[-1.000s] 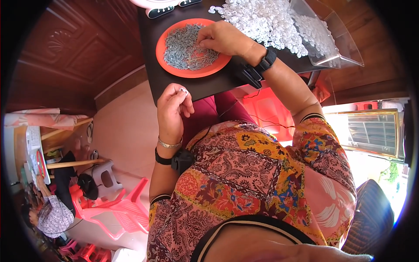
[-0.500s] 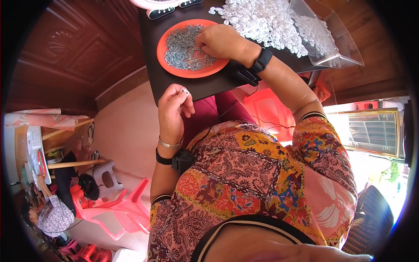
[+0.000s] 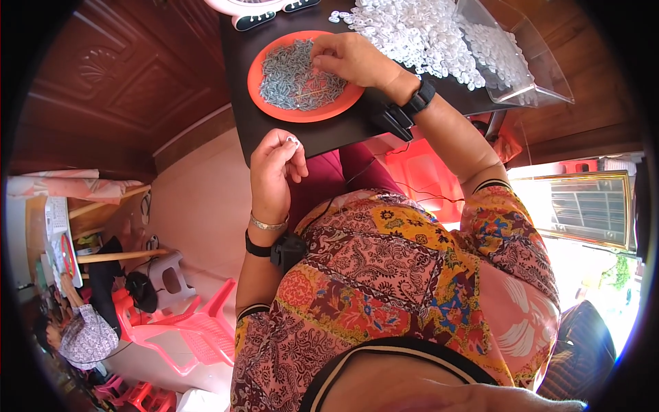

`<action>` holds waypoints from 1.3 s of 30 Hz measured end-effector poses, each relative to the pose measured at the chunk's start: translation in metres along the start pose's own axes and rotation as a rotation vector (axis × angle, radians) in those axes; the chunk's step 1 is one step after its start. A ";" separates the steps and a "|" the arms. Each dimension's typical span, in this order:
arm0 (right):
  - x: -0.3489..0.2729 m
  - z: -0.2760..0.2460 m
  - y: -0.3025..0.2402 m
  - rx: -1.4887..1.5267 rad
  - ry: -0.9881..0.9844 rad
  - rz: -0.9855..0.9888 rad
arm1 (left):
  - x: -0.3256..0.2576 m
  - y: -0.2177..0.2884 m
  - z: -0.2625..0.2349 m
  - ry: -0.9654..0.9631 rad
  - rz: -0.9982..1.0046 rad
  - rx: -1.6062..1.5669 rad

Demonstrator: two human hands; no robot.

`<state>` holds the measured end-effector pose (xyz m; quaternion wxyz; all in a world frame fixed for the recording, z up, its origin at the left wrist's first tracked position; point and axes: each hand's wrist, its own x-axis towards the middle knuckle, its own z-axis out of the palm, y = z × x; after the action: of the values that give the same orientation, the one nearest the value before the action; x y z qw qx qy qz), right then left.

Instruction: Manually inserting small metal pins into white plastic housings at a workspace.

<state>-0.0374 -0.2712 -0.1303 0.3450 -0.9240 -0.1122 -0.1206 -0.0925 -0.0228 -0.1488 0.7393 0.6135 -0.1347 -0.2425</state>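
Note:
My left hand [image 3: 276,165] is closed in front of the table's near edge, pinching a small white plastic piece [image 3: 293,140] between thumb and fingertips. Over the right part of an orange plate [image 3: 329,112] hangs my right hand [image 3: 353,60], its fingers curled towards the thumb. Whatever sits at those fingertips is too small to make out. Grey metal screws [image 3: 285,77] cover most of the plate, with a thinner patch under my right hand where the orange shows through.
Beyond my right hand, a large heap of white plastic pieces [image 3: 405,34] spreads over the dark table [image 3: 240,103]. A clear plastic bin [image 3: 542,93] lies there with more pieces. A red chair [image 3: 199,336] stands on the floor at left, and another person [image 3: 89,336] sits farther off.
My right hand has lifted slightly off the screws, its fingers now showing more clearly. My left hand stays nearly in place with the white piece.

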 end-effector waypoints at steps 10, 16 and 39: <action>-0.028 0.002 -0.038 0.817 -0.104 0.167 | 0.004 0.013 0.006 0.040 0.135 0.007; -0.056 0.026 -0.068 0.904 -0.022 0.098 | 0.003 0.008 0.012 0.024 0.192 -0.022; -0.072 0.053 -0.079 1.064 0.007 0.157 | 0.000 -0.002 0.010 0.079 0.209 -0.010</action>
<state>-0.1213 -0.1865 -0.1423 0.7739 -0.6268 -0.0873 -0.0238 -0.0984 -0.0317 -0.1490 0.7685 0.6013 -0.1675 -0.1405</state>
